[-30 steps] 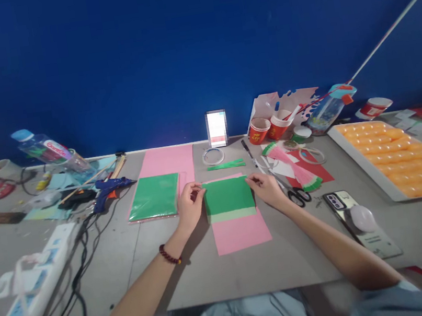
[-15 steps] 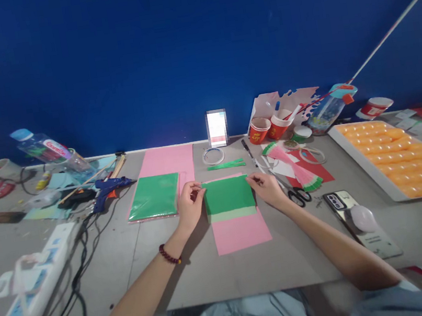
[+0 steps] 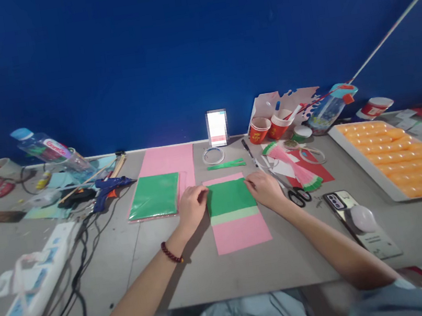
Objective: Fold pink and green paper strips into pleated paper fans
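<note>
My left hand [image 3: 191, 204] and right hand [image 3: 264, 190] pinched the green paper [image 3: 229, 198] edges, fingers closed, squaring it over the pink sheet [image 3: 241, 231].

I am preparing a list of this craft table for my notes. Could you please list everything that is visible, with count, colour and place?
green paper: one, green with a pale strip, on the pink sheet, between both hands
pink sheet: one, pink, table centre
green sheet: one, green, left of the hands, on a second pink sheet
glue gun: one, blue, left of the green sheet
scissors: one, black handles, right of the right hand
phone: one, dark, right of the scissors
paper cups: several, red, at the back
tray: one, orange contents, far right
power strip: one, white, left edge
left hand: on the green paper's left edge
right hand: on its right edge
</note>
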The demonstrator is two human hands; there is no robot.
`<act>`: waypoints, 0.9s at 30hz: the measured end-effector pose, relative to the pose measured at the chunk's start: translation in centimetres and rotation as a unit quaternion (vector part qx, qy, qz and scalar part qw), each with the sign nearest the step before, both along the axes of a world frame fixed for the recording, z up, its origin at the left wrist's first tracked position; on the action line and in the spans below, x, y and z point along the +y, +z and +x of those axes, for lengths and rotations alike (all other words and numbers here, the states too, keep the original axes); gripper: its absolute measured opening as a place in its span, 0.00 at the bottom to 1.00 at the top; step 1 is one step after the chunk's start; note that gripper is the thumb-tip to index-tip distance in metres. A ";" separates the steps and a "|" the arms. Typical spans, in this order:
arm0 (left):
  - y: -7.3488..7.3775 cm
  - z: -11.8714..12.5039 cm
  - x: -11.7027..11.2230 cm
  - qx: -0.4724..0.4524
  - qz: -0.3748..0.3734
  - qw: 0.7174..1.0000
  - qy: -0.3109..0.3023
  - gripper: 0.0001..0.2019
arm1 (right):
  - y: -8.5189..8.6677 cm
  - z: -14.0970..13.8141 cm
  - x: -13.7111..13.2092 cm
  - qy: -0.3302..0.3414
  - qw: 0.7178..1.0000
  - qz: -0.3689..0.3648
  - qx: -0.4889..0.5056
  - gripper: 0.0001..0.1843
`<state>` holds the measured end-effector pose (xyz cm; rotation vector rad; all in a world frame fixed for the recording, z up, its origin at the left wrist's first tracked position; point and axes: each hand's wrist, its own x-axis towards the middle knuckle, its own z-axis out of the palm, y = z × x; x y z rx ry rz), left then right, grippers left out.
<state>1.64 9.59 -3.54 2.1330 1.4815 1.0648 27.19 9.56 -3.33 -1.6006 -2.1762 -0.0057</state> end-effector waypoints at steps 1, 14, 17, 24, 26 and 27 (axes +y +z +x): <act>0.0 0.0 0.0 0.022 0.016 1.000 -0.010 0.05 | 0.0 -0.1 0.0 0.003 1.000 0.009 -0.026 0.13; -0.3 0.5 -0.3 0.109 0.041 0.993 -0.007 0.06 | -0.5 -0.3 0.1 -0.007 1.000 0.014 -0.027 0.13; -0.3 0.3 -0.1 0.075 0.019 0.997 0.014 0.05 | -0.7 -0.2 0.1 -0.010 1.000 0.009 0.013 0.13; -0.3 0.1 0.1 0.032 -0.024 0.999 0.032 0.04 | -0.7 -0.2 0.1 -0.012 0.998 -0.009 0.053 0.12; -0.2 0.1 0.0 0.025 -0.028 0.999 0.030 0.04 | -0.7 -0.1 0.2 -0.013 0.998 -0.012 0.065 0.12; -0.1 0.2 0.0 0.022 -0.031 0.999 0.029 0.04 | -0.7 -0.1 0.2 -0.015 0.997 -0.014 0.072 0.12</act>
